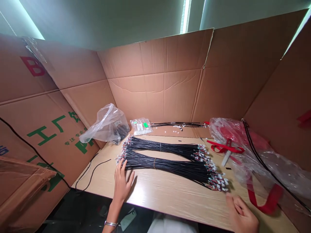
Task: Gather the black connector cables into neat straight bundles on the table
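Two bundles of black cables lie across the table, one behind the other. The near cable bundle (175, 166) has a thin tie round it and white connectors at both ends; the far cable bundle (165, 146) looks alike. My left hand (123, 183) is open, fingers spread, with its fingertips at the left end of the near bundle. Beside that bundle's right-end connectors (220, 183) is my right hand (243, 213), slightly blurred, its fingers curled closed. Whatever it may hold is hidden.
A clear plastic bag (109, 124) and a small labelled packet (141, 126) stand at the back. Loose white bits (178, 129) lie near thin cables (177, 124). Red straps (225, 147) and crumpled plastic (274, 165) cover the right side. Cardboard walls (155, 90) surround the table (160, 197).
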